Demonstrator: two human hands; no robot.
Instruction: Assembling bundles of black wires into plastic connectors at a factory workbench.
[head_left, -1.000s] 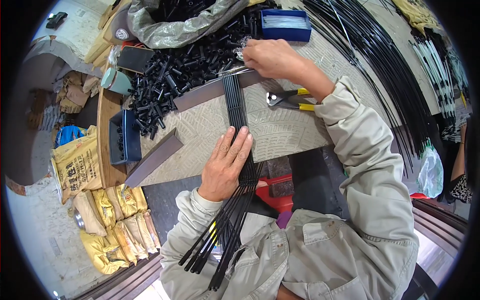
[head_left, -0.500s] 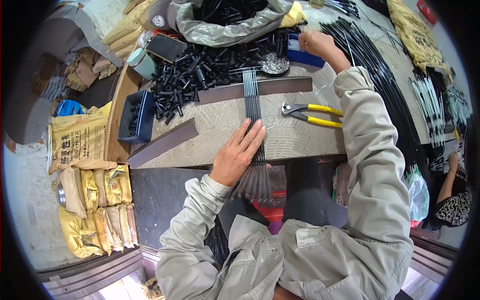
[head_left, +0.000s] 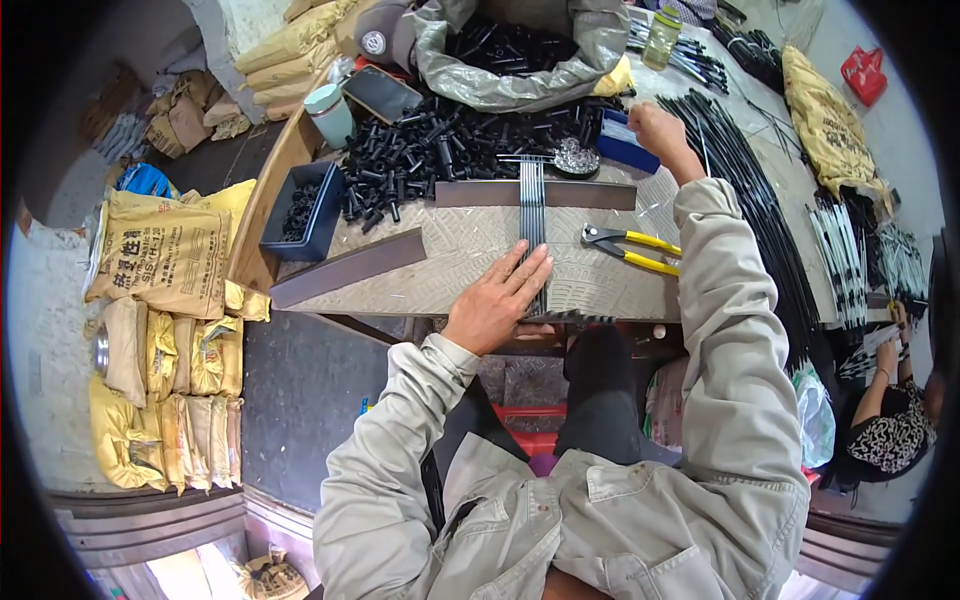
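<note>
Under my left hand (head_left: 500, 298) is a tight row of thin dark rods (head_left: 532, 200). Its fingers lie straight across them, and a bit of skin, seemingly the thumb, shows below at the table's front edge. The rods' far ends rest over a long brown metal strip (head_left: 590, 197), where a few thin pieces lie crosswise. At the far right my right hand (head_left: 655, 130) is closed beside a small blue box (head_left: 628, 152) with pale contents. Whatever its fingers hold is hidden. Pliers with yellow handles (head_left: 640, 248) lie right of the rods.
Black tubular parts (head_left: 420, 150) are heaped behind, below a grey sack (head_left: 430, 60). A dish of shiny small pieces (head_left: 575, 158), a blue bin (head_left: 300, 212), a second metal strip (head_left: 350, 267), a phone (head_left: 382, 95) and a cup (head_left: 328, 115) surround the work. Long black rods (head_left: 740, 170) lie right.
The view has shifted, so the table sits further right and lower. My right hand stays closed by the blue box. My left hand remains on the rods, whose near ends show less below the edge.
</note>
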